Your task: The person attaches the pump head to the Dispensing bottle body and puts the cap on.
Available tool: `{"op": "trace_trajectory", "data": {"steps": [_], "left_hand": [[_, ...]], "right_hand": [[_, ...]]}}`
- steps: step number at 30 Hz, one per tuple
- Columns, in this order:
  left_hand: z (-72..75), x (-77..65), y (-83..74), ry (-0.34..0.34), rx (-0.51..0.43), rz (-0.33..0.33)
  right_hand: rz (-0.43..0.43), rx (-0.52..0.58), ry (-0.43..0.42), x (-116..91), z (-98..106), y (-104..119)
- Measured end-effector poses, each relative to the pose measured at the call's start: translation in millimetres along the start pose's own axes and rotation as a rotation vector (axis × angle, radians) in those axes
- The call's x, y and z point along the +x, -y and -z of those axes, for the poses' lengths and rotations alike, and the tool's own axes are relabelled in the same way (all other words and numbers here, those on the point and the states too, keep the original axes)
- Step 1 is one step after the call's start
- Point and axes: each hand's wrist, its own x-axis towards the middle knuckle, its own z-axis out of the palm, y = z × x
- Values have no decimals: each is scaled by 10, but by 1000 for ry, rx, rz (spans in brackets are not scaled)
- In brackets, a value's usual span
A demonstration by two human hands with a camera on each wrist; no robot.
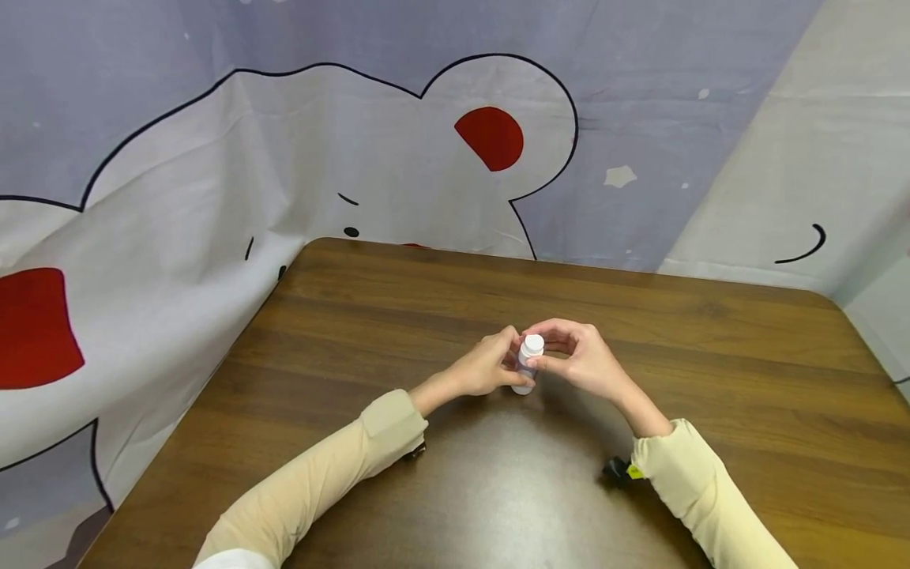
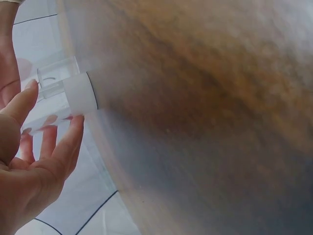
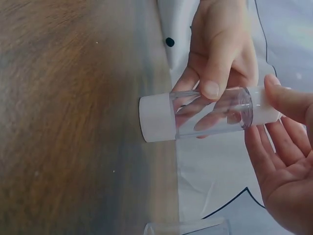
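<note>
A small clear bottle (image 1: pixel 526 367) with a white top (image 1: pixel 533 344) and white base (image 3: pixel 157 117) stands upright on the wooden table. My left hand (image 1: pixel 490 365) holds its clear body, thumb on one side and fingers round the other. With thumb and fingers, my right hand (image 1: pixel 584 362) pinches the white top. A separate clear, hollow, cup-like piece (image 3: pixel 215 227) shows at the bottom edge of the right wrist view. In the left wrist view, a clear piece (image 2: pixel 57 71) appears beside the bottle; the hands hide it in the head view.
The brown table (image 1: pixel 398 300) reaches back to a printed cloth (image 1: pixel 398 158) with a white cartoon figure. A black item (image 1: pixel 615 472) with a yellow patch sits by the right cuff, and a small dark item (image 1: pixel 415 451) shows under the left cuff.
</note>
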Motion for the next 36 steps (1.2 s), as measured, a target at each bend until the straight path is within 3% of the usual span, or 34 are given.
{"op": "trace_trajectory", "data": {"steps": [11,24,32,36], "left_hand": [[3,-16,10,-16,17,-19],[-16,-27,3,-44,48,-50],[-22,-32,-9,-47,35,-47],[-35,-20,2,-45,19,-45]], "right_hand": [[-44,-18,-115,-32,-112,86],[-21,-121,-284,-91,-270,159],[-11,-192,-362,-137,-371,512],[-38,-193,-379,-144,-393,563]]}}
